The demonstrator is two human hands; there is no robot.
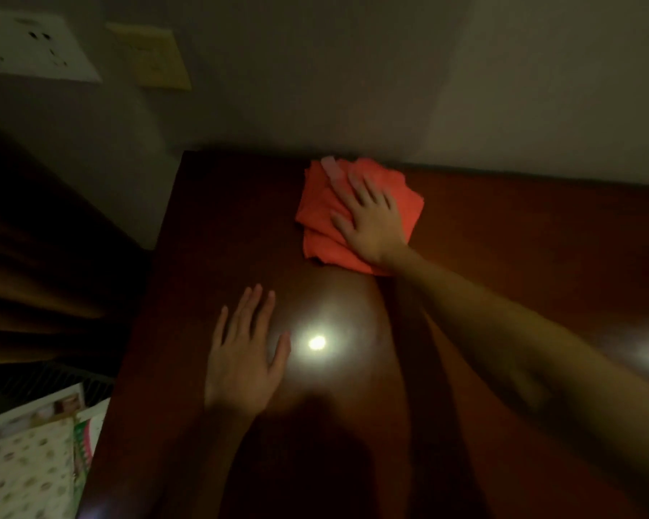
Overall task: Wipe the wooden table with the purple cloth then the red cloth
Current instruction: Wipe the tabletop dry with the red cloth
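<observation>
A folded red cloth (325, 234) lies on the dark wooden table (210, 226), close to the back edge by the wall. My right hand (371, 222) presses flat on top of the cloth, fingers spread and pointing up-left, arm stretched out from the lower right. My left hand (244, 354) rests palm down on the bare tabletop nearer to me, fingers apart, holding nothing. A bright light reflection sits on the wood just right of the left hand. No purple cloth is in view.
A grey wall (353, 88) runs along the table's far edge, with a white socket plate (34, 46) and a yellowish switch plate (154, 58) at the upper left. Left of the table hangs a dark curtain (34, 256). Patterned fabric or paper (30, 462) lies at the lower left.
</observation>
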